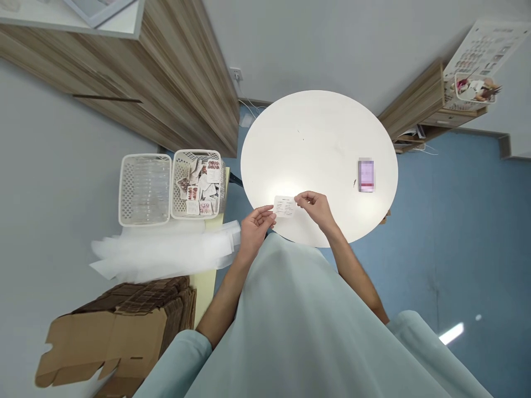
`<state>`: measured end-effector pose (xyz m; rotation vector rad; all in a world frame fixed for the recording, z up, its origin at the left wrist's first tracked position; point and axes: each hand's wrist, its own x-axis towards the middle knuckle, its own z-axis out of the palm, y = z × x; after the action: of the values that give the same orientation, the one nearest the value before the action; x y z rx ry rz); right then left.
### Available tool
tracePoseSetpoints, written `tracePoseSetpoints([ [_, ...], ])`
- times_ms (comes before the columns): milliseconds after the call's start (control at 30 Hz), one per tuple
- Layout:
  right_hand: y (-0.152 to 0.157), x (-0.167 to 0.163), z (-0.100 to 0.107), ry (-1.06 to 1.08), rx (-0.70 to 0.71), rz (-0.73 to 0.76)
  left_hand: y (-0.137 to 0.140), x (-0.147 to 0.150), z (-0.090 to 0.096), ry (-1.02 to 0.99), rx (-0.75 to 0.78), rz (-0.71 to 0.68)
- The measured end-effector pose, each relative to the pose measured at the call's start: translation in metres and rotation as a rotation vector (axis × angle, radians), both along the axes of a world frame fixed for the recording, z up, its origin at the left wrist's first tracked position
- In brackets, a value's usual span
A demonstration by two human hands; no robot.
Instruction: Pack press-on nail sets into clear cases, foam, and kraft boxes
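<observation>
A small white printed card (284, 207) is held over the near edge of the round white table (319, 121). My left hand (256, 226) pinches its left edge between thumb and fingers. At the card's upper right corner, the fingertips of my right hand (314, 208) are closed on it. Lines of dark text show on the side facing up, too small to read. What lies on its underside is hidden.
A phone (365, 176) lies at the table's right side. On the left stand a basket of small cards (176, 182), a basket of clear packs (121, 190), white translucent sheets (174, 251) and flattened cardboard boxes (103, 337). A wooden cabinet (182, 72) rises behind.
</observation>
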<state>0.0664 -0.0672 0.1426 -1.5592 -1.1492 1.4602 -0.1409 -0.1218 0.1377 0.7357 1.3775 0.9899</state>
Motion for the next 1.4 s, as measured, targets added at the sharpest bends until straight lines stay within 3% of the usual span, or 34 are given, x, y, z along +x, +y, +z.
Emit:
tracePoseSetpoints([
  [467,-0.008,0.005,0.019,-0.077,0.166,0.086,0.02,0.0,-0.011,0.042,-0.139,-0.085],
  [633,-0.021,0.013,0.024,0.003,0.113,0.137,0.031,-0.003,-0.005,-0.04,-0.092,-0.06],
  [767,-0.033,0.016,0.018,-0.01,0.08,0.106,0.038,-0.006,0.0,-0.162,-0.065,-0.033],
  [1133,-0.038,0.02,-0.001,0.042,0.067,0.053,0.039,0.001,0.006,-0.238,-0.006,-0.101],
  [1300,-0.039,0.022,-0.002,0.056,0.058,0.047,0.036,0.006,0.008,-0.117,0.08,-0.072],
  [1400,-0.036,0.025,0.002,0.068,0.045,0.115,0.034,0.006,0.006,0.008,0.103,-0.002],
])
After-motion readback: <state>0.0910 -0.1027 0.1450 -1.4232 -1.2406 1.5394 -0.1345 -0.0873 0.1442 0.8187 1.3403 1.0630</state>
